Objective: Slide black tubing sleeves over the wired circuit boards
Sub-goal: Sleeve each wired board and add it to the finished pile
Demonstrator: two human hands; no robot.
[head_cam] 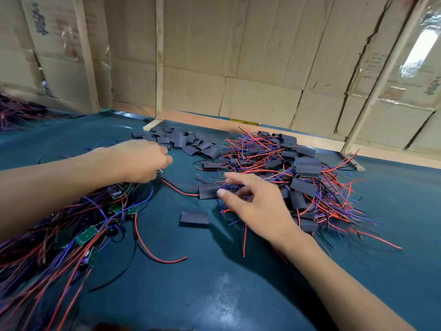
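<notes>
Lying flat on the dark teal tabletop (214, 295), a short black tubing sleeve (208, 191) with a red wire trailing from its left end, touched at its right edge by the thumb of the right hand (257, 206), fingers (238, 179) spread and loosely bent above it. Resting just nearer, a second loose black sleeve (194, 218). Reaching to the left, the left hand (140, 161), fingers curled and seemingly pinching thin wire ends. Sprawling beneath that forearm, a tangle of green circuit boards with red, blue and black wires (71, 235). Heaped behind, empty black sleeves (186, 142); piled to the right, sleeved wired boards (298, 177). Standing behind, cardboard walling (250, 56).
</notes>
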